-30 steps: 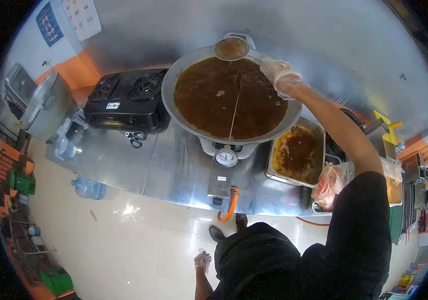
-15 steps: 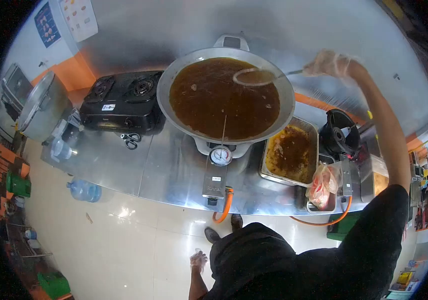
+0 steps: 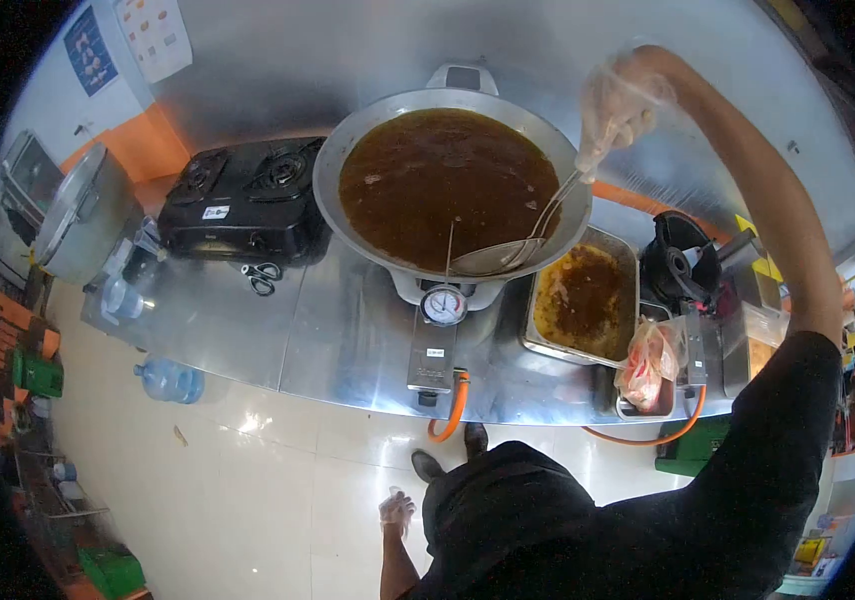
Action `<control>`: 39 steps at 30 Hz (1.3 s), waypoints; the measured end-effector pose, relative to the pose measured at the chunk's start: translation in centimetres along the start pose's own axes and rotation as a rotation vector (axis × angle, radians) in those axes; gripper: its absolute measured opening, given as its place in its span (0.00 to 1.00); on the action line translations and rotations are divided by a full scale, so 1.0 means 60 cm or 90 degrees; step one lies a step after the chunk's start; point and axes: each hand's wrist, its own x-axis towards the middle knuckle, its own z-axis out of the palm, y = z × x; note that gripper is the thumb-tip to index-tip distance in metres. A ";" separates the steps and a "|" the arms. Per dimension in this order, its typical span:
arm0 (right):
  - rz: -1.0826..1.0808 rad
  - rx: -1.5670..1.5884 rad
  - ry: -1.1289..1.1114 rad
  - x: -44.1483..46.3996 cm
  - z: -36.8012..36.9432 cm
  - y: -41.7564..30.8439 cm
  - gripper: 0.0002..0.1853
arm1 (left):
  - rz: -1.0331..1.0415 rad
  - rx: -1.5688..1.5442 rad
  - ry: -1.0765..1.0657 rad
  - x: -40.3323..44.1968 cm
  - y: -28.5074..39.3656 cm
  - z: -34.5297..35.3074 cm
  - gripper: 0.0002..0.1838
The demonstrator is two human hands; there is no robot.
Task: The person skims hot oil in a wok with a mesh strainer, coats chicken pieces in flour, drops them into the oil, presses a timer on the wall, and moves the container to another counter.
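A wide metal wok point(image 3: 333, 205) full of brown liquid stands on a burner. My right hand point(image 3: 620, 115), in a clear plastic glove, is closed on the handle of a round mesh skimmer point(image 3: 496, 258). The skimmer's head dips at the wok's near edge, beside the stem of a dial thermometer point(image 3: 444, 305). Right of the wok is a metal tray point(image 3: 588, 300) with brown and yellow oily contents. My left hand point(image 3: 398, 510), also gloved, hangs low over the floor, away from the counter; its fingers look loosely apart and nothing shows in it.
On the steel counter, a black two-burner stove point(image 3: 238, 205) and scissors point(image 3: 262, 278) lie left of the wok. A large pot point(image 3: 88, 215) stands far left. To the right are a plastic bag point(image 3: 648, 368) and a black burner point(image 3: 681, 260). A water bottle point(image 3: 170, 381) lies on the floor.
The skimmer has gone from the far rim across the wok to the near right side. My right hand first swung out right, then moved back in, above the wok's right rim.
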 end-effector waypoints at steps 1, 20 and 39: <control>0.005 0.034 -0.032 0.016 0.026 0.007 0.16 | -0.001 -0.020 -0.022 0.003 -0.006 -0.013 0.04; 0.055 -0.279 -0.395 0.050 0.228 -0.192 0.12 | -0.059 -0.100 -0.171 0.050 -0.054 -0.087 0.10; -0.317 -0.509 -0.120 0.164 0.380 -0.022 0.11 | -0.024 -0.037 0.028 0.004 0.025 -0.005 0.05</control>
